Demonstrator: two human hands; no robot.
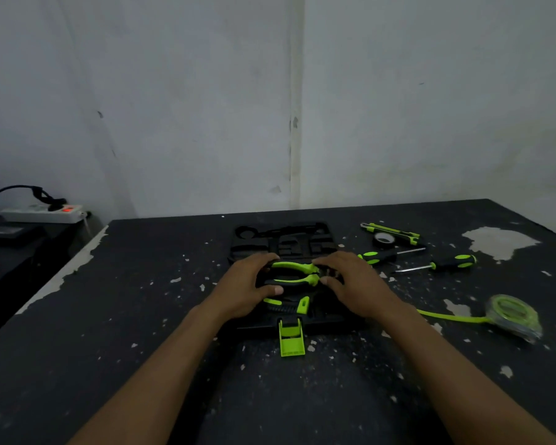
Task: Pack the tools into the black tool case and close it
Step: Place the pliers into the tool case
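The black tool case (280, 240) lies open flat in the middle of the table, its green latch (291, 338) pointing toward me. Green-and-black pliers (294, 273) lie across the near half of the case. My left hand (249, 284) grips their handle end and my right hand (350, 281) holds the jaw end. Another green-handled tool (297, 304) sits in the case just below them, partly hidden by my hands. To the right on the table lie two screwdrivers (377, 255) (453, 263), a utility knife (390, 233), a black tape roll (383, 240) and a green tape measure (512, 314).
The table (142, 332) is black with chipped paint and stands against a white wall. A white power strip (42, 213) with a plugged cable lies on a lower surface at the far left.
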